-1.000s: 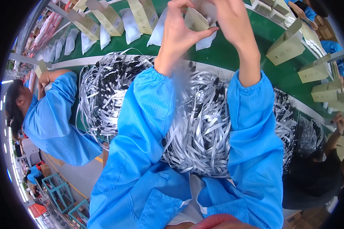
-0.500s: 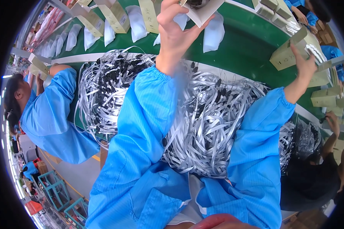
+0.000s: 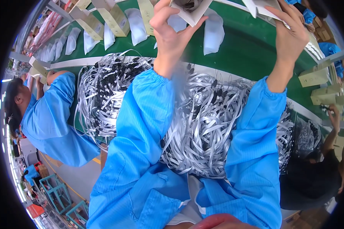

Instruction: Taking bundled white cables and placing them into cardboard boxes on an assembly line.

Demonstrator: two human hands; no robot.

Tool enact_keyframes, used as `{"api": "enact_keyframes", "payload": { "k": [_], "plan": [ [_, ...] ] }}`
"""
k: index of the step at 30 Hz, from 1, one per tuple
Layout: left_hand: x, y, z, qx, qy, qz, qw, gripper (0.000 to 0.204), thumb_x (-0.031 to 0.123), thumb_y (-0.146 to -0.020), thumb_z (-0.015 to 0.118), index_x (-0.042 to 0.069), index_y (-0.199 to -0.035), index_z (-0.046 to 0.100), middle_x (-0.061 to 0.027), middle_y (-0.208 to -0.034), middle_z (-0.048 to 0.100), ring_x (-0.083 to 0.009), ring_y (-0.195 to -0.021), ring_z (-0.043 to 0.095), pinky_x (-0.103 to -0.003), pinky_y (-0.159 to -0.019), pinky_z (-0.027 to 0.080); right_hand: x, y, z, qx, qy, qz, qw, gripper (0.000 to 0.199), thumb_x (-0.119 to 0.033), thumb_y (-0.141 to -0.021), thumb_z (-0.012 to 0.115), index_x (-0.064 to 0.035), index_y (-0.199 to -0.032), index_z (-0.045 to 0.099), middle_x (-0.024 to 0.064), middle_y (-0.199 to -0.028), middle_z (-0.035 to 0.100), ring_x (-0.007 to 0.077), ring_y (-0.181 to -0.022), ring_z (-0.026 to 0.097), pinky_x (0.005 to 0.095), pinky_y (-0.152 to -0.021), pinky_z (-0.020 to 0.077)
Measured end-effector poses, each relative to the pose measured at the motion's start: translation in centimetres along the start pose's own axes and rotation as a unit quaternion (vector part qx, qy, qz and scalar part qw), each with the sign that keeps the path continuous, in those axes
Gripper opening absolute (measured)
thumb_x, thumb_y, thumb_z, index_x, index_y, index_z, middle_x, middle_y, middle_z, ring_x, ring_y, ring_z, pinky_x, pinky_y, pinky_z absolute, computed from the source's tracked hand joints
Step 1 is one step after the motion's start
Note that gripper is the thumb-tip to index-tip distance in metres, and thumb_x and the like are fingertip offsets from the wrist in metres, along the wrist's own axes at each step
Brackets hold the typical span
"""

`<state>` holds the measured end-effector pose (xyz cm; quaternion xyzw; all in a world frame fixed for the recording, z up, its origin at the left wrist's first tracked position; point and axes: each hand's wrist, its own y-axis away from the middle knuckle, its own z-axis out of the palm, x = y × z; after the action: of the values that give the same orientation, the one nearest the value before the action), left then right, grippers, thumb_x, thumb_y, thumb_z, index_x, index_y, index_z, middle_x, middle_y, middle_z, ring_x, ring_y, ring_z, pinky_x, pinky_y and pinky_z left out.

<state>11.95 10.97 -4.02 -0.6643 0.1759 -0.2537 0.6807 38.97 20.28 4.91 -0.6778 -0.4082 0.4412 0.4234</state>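
Observation:
My left hand (image 3: 168, 36) is closed on a small open cardboard box (image 3: 195, 18) at the top edge, with its thumb along the box's lower side. Something dark lies inside that box, cut off by the picture's edge. To its right, my right hand (image 3: 290, 40) grips a second open box (image 3: 262, 8), white inside; most of it is out of the picture. Below my hands, between my forearms, lies a big heap of silver-grey straps (image 3: 202, 133) with black ends and thin cords.
Cream boxes (image 3: 112, 17) and white pouches (image 3: 214, 32) stand on the green belt (image 3: 248, 49). Another strap heap (image 3: 103, 95) lies left. A co-worker in blue (image 3: 57, 118) sits left; one in black (image 3: 313, 175) is at right. More boxes (image 3: 313, 76) stand at right.
My right hand has moved up and left, bringing a box from the right side of the belt toward the other box. My left hand has shifted slightly left with its box.

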Motion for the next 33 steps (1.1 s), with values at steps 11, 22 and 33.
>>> {"api": "enact_keyframes", "payload": {
  "k": [11, 22, 33],
  "plan": [
    [1.0, 0.5, 0.2, -0.030, 0.004, -0.014, 0.999, 0.091, 0.013, -0.058, 0.101, 0.009, -0.122, 0.036, -0.0110, -0.117, 0.049, -0.0205, -0.100, 0.061, -0.031, -0.079, 0.056, -1.6, -0.3, 1.0, -0.048, -0.034, 0.015, 0.998, 0.037, 0.022, -0.069, 0.055, 0.0051, -0.094, 0.076, 0.0218, -0.113, 0.073, 0.0283, -0.104, 0.071, 0.0311, -0.090, 0.0529],
    [1.3, 0.5, 0.9, -0.019, 0.029, 0.011, 0.999, 0.088, 0.013, -0.055, 0.101, 0.006, -0.119, 0.042, -0.0108, -0.114, 0.059, -0.0254, -0.103, 0.069, -0.038, -0.084, 0.062, 0.0, 0.4, 0.3, -0.060, -0.084, 0.099, 0.990, 0.029, 0.019, -0.073, 0.060, 0.0053, -0.092, 0.077, 0.0181, -0.108, 0.074, 0.0223, -0.095, 0.071, 0.0276, -0.081, 0.0535],
    [7.1, -6.6, -0.8, -0.092, 0.109, 0.023, 0.989, 0.074, -0.001, -0.068, 0.091, 0.006, -0.122, 0.042, -0.0267, -0.135, 0.055, -0.0398, -0.123, 0.059, -0.043, -0.105, 0.051, -3.0, -1.6, -1.5, -0.001, -0.057, 0.025, 0.998, 0.005, 0.007, -0.081, 0.067, 0.0082, -0.083, 0.072, 0.0165, -0.093, 0.074, 0.0182, -0.081, 0.070, 0.0268, -0.069, 0.0530]
  ]
}}
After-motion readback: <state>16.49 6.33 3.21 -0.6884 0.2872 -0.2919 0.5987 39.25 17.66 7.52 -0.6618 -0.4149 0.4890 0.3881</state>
